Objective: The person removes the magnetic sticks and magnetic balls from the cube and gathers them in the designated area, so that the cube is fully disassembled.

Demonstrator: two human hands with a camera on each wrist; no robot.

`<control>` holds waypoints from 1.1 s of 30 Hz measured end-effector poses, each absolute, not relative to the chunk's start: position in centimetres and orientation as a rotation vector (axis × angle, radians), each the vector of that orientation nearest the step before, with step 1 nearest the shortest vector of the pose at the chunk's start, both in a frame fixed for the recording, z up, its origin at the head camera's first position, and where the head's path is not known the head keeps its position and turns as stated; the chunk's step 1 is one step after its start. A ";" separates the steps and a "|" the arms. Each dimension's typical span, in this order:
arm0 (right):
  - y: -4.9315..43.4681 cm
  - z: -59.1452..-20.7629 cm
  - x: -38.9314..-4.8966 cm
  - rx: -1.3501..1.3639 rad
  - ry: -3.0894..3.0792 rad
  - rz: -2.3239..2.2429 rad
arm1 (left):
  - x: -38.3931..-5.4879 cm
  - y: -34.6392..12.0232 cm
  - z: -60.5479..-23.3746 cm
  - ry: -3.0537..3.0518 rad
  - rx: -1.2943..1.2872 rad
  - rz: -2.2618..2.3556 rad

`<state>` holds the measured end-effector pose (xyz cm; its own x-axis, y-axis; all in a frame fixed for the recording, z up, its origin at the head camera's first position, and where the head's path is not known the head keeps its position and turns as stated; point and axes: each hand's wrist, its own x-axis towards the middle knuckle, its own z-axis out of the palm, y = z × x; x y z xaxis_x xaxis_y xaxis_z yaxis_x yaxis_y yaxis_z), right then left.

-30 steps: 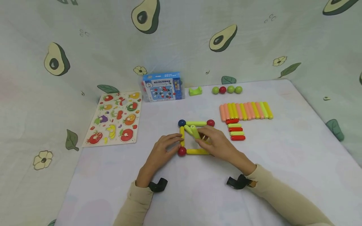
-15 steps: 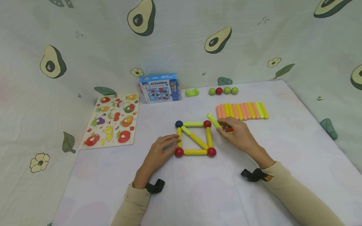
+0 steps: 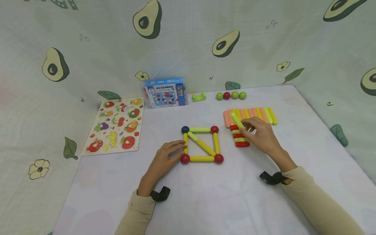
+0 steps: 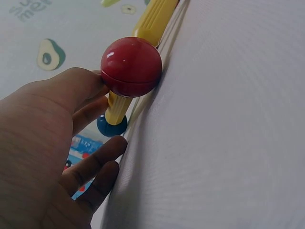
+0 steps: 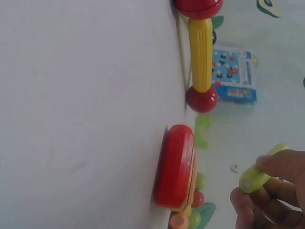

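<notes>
A square of magnetic rods and balls lies flat on the table. Its corners are a blue ball (image 3: 185, 130) and red balls (image 3: 218, 159); a two-part diagonal rod (image 3: 206, 147) crosses it. My left hand (image 3: 165, 158) rests at the square's left side. Its fingertips touch the left yellow rod (image 4: 116, 109), with the thumb against the near-left red ball (image 4: 131, 67). My right hand (image 3: 262, 135) pinches a light green rod (image 3: 237, 120) between thumb and fingers, raised over the short red and green rods (image 3: 242, 144). In the right wrist view that green rod (image 5: 257, 177) is tilted.
Behind the short rods lies a row of pink, yellow and green rods (image 3: 258, 113). Green and red balls (image 3: 227, 95), a green holder (image 3: 199, 97) and a blue box (image 3: 165, 93) stand at the back. A fruit puzzle board (image 3: 114, 125) lies left.
My right hand has lifted the light green rod off the diagonal and carried it right, over the short rods. The left hand stays beside the square.
</notes>
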<state>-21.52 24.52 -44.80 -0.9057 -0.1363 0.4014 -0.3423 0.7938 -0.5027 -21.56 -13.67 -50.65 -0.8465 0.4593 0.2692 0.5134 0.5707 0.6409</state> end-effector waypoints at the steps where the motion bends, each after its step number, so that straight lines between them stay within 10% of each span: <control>1: 24.8 -44.8 -21.5 0.351 -2.642 0.830 | -21.5 -13.6 -50.6 -2.725 -0.841 -1.143; 33: 34.2 -44.5 -22.7 0.026 -2.770 0.700 | -21.5 -13.8 -50.6 -2.766 -0.808 -1.178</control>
